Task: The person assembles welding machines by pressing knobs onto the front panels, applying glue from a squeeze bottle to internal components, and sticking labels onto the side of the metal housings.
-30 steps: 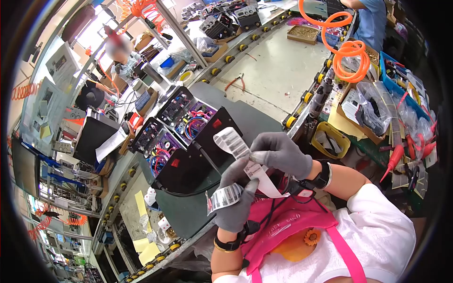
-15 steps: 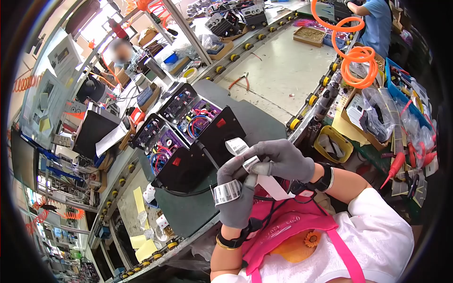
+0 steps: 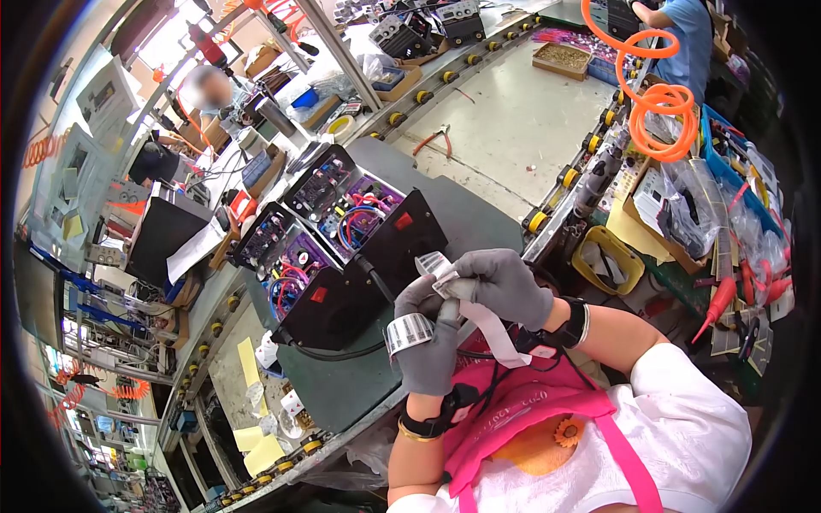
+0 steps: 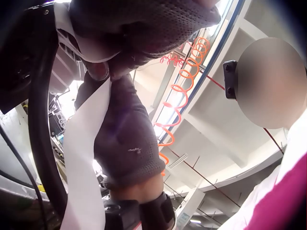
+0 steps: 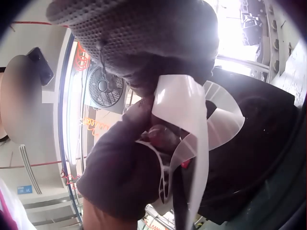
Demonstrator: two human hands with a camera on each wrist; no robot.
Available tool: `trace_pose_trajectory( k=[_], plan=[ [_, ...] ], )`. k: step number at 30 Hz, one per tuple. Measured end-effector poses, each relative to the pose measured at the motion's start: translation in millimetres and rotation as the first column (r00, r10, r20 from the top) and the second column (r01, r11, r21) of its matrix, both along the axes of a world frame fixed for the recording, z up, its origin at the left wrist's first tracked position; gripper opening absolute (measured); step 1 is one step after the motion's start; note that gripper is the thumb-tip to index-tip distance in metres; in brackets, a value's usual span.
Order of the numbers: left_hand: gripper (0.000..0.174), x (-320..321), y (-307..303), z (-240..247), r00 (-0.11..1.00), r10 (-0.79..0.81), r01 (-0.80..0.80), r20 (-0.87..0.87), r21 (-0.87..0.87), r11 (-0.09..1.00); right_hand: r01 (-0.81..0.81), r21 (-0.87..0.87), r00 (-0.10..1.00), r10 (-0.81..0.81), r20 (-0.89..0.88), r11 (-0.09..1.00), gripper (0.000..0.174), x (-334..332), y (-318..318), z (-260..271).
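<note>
Both hands wear grey gloves and meet at a white strip of printed labels (image 3: 492, 332) in front of the person's chest. The left hand (image 3: 430, 346) pinches the strip, and a looped part of it lies around that hand's fingers at the left. With curled fingers the right hand (image 3: 510, 286) pinches the strip close to the left fingertips. One end hangs down below the right hand. In the left wrist view the strip's blank side (image 4: 86, 158) faces the camera; in the right wrist view the strip (image 5: 184, 103) curls between the gloves.
Two black-cased units with exposed wiring (image 3: 342, 291) stand just beyond the hands on a green mat (image 3: 329, 385). Red-handled pliers (image 3: 446, 144) lie farther back. A yellow bin (image 3: 637, 272) and coiled orange hose (image 3: 663, 128) are at the right.
The right hand has stayed at the strip while its fingers shifted; the upper loop beyond the fingertips is shorter than a second ago. The hanging end is more curved.
</note>
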State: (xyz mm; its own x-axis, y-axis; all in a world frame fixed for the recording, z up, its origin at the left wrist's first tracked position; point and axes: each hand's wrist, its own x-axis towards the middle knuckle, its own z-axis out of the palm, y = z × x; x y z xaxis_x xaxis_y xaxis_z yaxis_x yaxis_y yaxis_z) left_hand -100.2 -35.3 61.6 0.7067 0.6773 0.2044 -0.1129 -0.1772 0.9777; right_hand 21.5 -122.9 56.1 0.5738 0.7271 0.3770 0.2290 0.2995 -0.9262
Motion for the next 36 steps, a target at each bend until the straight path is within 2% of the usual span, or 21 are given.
trace_pose_trajectory(
  k=[3,7,10,12,13,17,20,24,26,30,33,36],
  plan=[
    [0.032,1,3,2,0.999,0.024,-0.024,-0.029,0.007,1.000,0.000,-0.020,0.999,-0.001,-0.037,1.000,0.016,0,6,-6],
    [0.032,5,10,-15,0.998,0.055,-0.055,0.040,-0.014,0.998,0.025,0.024,0.996,-0.023,-0.087,0.999,0.016,-9,11,-11],
    [0.034,2,11,-14,0.998,0.061,-0.062,0.027,0.032,0.998,0.024,0.017,0.999,-0.023,-0.048,1.000,0.017,-9,13,-11],
    [0.037,-2,12,-16,0.995,0.084,-0.089,0.048,0.131,0.987,-0.002,0.035,0.987,0.008,-0.161,0.999,0.017,-7,20,-7],
    [0.040,-7,5,-4,0.996,0.052,-0.051,0.075,-0.016,0.999,-0.015,0.048,0.976,0.025,-0.214,0.999,0.017,-3,24,-4],
    [0.042,-30,-9,-1,0.994,0.005,-0.003,0.105,-0.021,1.000,-0.170,-0.055,0.911,0.135,-0.389,0.984,0.024,13,47,9],
    [0.041,-41,-17,-2,0.993,-0.055,0.052,0.107,0.029,0.998,-0.081,0.024,0.906,0.083,-0.415,0.996,0.019,14,75,-1],
    [0.040,-45,-14,-6,0.993,-0.078,0.075,0.087,0.037,0.997,-0.168,0.017,0.908,0.161,-0.388,0.986,0.025,11,87,-1],
    [0.040,-45,-13,-6,0.992,-0.080,0.079,0.096,0.019,0.997,-0.151,0.025,0.912,0.148,-0.382,0.988,0.025,9,90,1],
    [0.038,-48,-9,-3,0.996,-0.037,0.036,0.084,0.009,0.999,-0.111,0.047,0.912,0.120,-0.393,0.993,0.025,10,96,-4],
    [0.037,-55,-4,21,0.998,0.037,-0.038,0.041,0.009,0.999,-0.095,0.011,0.923,0.092,-0.373,0.995,0.024,11,98,-5],
    [0.035,-65,9,51,0.986,0.164,-0.166,0.026,0.109,0.980,-0.004,0.057,0.930,0.025,-0.367,0.998,0.021,7,99,-2]
  ],
)
